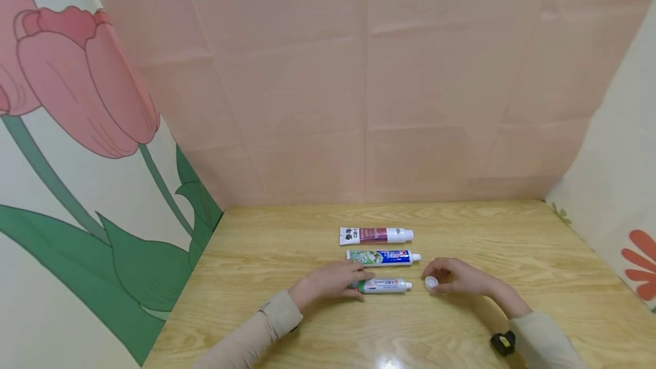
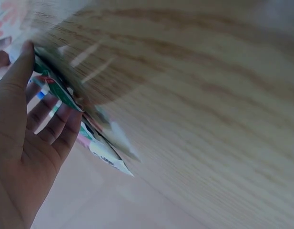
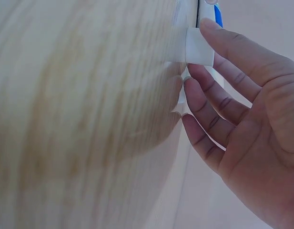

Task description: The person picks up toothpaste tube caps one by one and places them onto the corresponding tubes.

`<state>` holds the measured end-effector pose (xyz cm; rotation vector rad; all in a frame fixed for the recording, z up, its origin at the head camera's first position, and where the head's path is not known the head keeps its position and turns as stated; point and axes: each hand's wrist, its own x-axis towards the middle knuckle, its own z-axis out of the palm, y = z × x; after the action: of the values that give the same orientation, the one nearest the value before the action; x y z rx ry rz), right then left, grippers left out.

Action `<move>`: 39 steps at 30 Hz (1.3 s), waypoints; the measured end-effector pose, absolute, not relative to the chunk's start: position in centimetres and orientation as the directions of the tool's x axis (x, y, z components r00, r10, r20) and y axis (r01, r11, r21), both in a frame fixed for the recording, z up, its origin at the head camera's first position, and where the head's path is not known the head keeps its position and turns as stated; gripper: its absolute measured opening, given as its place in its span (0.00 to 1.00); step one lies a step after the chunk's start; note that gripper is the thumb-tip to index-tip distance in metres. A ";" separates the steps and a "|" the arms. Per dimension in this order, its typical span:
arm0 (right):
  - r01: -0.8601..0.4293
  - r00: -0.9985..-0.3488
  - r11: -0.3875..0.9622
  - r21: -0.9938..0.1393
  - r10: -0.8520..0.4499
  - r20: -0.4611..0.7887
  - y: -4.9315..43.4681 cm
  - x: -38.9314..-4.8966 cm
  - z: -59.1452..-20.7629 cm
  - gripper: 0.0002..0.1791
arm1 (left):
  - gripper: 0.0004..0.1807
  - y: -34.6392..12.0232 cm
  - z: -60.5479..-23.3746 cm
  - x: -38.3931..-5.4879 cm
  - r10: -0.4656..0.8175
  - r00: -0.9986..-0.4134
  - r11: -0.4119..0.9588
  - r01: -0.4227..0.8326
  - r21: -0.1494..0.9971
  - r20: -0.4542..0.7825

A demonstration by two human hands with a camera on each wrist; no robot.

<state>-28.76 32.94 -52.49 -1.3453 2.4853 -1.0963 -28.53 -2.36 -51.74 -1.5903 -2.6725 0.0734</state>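
Observation:
My left hand (image 1: 329, 281) holds the tail end of the nearest toothpaste tube (image 1: 387, 285), white and green, with thumb and fingers on either side of it. The tube lies flat, its small uncapped-looking nozzle facing right. Just right of that nozzle, my right hand (image 1: 465, 278) pinches a round white cap (image 1: 431, 283) between thumb and fingers. In the right wrist view the cap (image 3: 200, 46) stands on the tabletop, fingertips at its side. A blue and green toothpaste tube (image 1: 388, 257) lies right behind the held one.
Farthest back in the row is a white and maroon toothpaste tube (image 1: 376, 235), its end also facing right. All lie on a wood-grain table (image 1: 266, 244). A pink cloth (image 1: 307, 101) hangs behind, and a tulip-painted wall (image 1: 87, 84) borders the left.

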 end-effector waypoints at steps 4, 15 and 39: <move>-0.692 -0.596 0.340 -0.637 -0.768 0.237 33.0 -28.8 -52.5 0.13 | 0.33 -2.3 -51.8 -28.6 0.882 -0.472 0.472 0.881 -0.039 0.013; -0.702 -0.596 0.351 -0.620 -0.766 0.241 32.8 -28.7 -52.3 0.13 | 0.31 -2.1 -51.7 -28.5 0.888 -0.460 0.460 0.888 -0.018 -0.011; -0.700 -0.591 0.333 -0.632 -0.767 0.250 33.0 -28.7 -52.6 0.12 | 0.27 -1.8 -51.9 -28.4 0.884 -0.467 0.467 0.883 0.032 -0.019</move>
<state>-28.72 32.97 -52.56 -1.3730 2.4872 -1.1056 -28.40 -1.83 -51.93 -1.6378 -2.7188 -0.0286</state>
